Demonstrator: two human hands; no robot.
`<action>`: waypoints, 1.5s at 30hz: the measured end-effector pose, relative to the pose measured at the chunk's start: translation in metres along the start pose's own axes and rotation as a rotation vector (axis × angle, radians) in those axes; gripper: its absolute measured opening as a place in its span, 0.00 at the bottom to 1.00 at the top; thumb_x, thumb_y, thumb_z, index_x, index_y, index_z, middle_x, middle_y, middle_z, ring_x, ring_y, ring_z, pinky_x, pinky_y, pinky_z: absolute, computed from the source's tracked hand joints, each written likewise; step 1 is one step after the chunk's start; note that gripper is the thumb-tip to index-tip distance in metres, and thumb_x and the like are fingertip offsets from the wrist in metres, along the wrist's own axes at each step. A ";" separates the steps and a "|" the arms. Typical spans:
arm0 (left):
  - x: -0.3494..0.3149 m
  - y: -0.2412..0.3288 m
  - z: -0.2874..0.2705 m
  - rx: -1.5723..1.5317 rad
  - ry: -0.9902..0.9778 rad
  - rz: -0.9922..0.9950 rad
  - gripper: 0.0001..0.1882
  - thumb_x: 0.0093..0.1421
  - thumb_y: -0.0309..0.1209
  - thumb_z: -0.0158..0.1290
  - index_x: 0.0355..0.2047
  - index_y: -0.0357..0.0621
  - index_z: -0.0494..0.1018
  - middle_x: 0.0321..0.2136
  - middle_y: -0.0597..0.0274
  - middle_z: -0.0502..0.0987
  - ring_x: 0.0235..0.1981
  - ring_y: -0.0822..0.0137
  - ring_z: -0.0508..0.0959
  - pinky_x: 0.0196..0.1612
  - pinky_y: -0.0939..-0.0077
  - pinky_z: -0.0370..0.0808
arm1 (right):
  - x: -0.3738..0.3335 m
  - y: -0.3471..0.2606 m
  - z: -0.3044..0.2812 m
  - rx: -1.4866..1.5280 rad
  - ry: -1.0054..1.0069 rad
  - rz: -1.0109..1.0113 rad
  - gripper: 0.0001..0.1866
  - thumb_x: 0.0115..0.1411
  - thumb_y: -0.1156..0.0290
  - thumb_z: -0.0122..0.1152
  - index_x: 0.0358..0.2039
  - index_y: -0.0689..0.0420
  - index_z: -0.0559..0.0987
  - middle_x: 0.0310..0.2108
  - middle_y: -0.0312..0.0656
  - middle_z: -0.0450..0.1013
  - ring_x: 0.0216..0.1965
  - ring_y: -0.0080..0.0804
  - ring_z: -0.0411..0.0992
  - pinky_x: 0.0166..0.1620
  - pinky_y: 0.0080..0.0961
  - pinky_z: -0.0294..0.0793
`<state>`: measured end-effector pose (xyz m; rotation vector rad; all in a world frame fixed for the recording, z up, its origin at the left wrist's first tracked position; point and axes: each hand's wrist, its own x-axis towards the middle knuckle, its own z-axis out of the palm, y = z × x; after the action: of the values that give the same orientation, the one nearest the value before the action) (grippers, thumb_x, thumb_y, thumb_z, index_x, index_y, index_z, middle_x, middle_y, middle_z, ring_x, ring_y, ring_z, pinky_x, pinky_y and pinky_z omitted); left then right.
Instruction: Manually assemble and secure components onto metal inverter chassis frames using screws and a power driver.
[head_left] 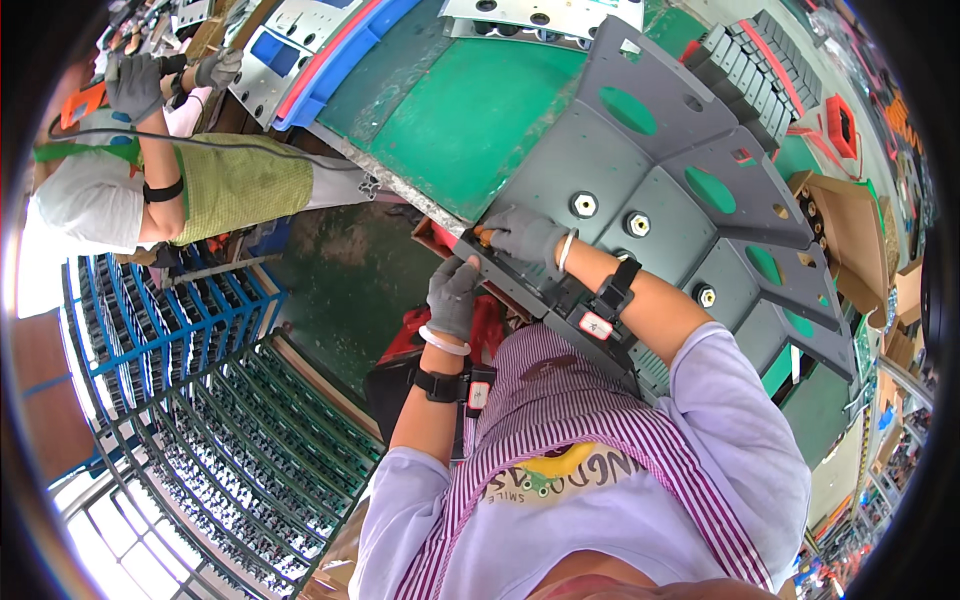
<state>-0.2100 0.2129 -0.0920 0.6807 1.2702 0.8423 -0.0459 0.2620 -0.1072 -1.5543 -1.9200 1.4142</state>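
Dark grey sheet-metal panels (575,160) stand in a row on the bench in front of me, with oval holes in their raised sides. Brass-coloured hex fittings with black rims (584,205) sit in their flat faces. My right hand (527,238), in a grey glove, is closed at the near left corner of the closest panel, around a small orange-brown piece (486,237) mostly hidden by the fingers. Just below it, my left hand (453,297), also gloved, has its fingers curled and pinched on the panel's edge. What lies under its fingertips is hidden.
The bench has a green mat (490,110) and a worn edge. A blue bin (345,55) stands at its far left. A co-worker (230,185) bends over work at left, near blue and green racks (240,470). An open cardboard box (850,235) stands at right.
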 end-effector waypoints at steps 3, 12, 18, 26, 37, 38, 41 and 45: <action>0.002 -0.002 -0.005 0.065 -0.004 -0.004 0.10 0.53 0.32 0.49 0.26 0.35 0.72 0.22 0.67 0.71 0.24 0.77 0.69 0.31 0.84 0.65 | 0.003 0.004 -0.003 0.226 -0.058 0.009 0.17 0.49 0.67 0.49 0.40 0.58 0.74 0.36 0.45 0.72 0.36 0.37 0.70 0.41 0.28 0.69; 0.002 -0.001 -0.002 -0.010 -0.025 -0.021 0.11 0.53 0.31 0.49 0.30 0.34 0.71 0.24 0.66 0.72 0.26 0.76 0.70 0.32 0.84 0.66 | 0.005 0.007 0.001 0.183 -0.013 -0.076 0.14 0.48 0.68 0.51 0.35 0.59 0.75 0.31 0.44 0.73 0.31 0.33 0.72 0.35 0.26 0.70; 0.002 0.001 0.000 -0.036 -0.034 -0.023 0.11 0.54 0.30 0.48 0.32 0.33 0.71 0.26 0.64 0.72 0.27 0.74 0.71 0.34 0.83 0.68 | 0.001 -0.014 -0.005 -0.176 0.078 0.109 0.23 0.51 0.51 0.46 0.27 0.60 0.76 0.26 0.47 0.72 0.29 0.42 0.71 0.34 0.33 0.69; 0.004 0.000 0.002 -0.094 -0.052 -0.028 0.11 0.54 0.30 0.48 0.33 0.33 0.70 0.27 0.64 0.73 0.27 0.74 0.72 0.34 0.83 0.70 | -0.007 -0.002 -0.005 -0.034 0.096 0.126 0.29 0.53 0.46 0.41 0.26 0.63 0.77 0.26 0.55 0.72 0.29 0.47 0.71 0.36 0.35 0.68; 0.010 -0.015 -0.006 -0.004 -0.007 0.004 0.11 0.52 0.33 0.49 0.27 0.37 0.72 0.22 0.69 0.70 0.24 0.79 0.67 0.29 0.85 0.65 | -0.048 0.001 -0.030 0.067 0.373 0.109 0.16 0.50 0.56 0.51 0.30 0.55 0.76 0.23 0.45 0.71 0.27 0.39 0.69 0.33 0.33 0.67; 0.011 -0.017 -0.006 -0.009 0.000 0.023 0.11 0.52 0.33 0.49 0.27 0.37 0.72 0.22 0.69 0.70 0.24 0.79 0.67 0.29 0.85 0.65 | -0.056 0.005 -0.036 -0.370 0.603 -0.157 0.16 0.49 0.58 0.52 0.34 0.54 0.75 0.26 0.45 0.70 0.30 0.39 0.69 0.35 0.33 0.67; 0.011 -0.017 -0.005 -0.019 -0.024 0.022 0.11 0.52 0.34 0.49 0.28 0.36 0.72 0.23 0.66 0.71 0.24 0.77 0.68 0.29 0.85 0.65 | -0.074 0.018 -0.052 -0.859 0.605 -0.009 0.19 0.47 0.63 0.54 0.41 0.50 0.72 0.34 0.46 0.68 0.35 0.39 0.68 0.39 0.32 0.67; -0.005 -0.008 0.009 0.293 0.208 0.193 0.12 0.52 0.33 0.50 0.29 0.34 0.70 0.23 0.61 0.71 0.24 0.73 0.69 0.32 0.80 0.67 | -0.080 0.022 -0.062 -0.621 0.412 0.080 0.21 0.49 0.67 0.53 0.46 0.55 0.69 0.40 0.47 0.67 0.37 0.38 0.69 0.42 0.31 0.68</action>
<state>-0.2006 0.2042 -0.0940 0.9813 1.5513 0.9102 0.0417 0.2220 -0.0686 -2.0006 -2.1414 0.4516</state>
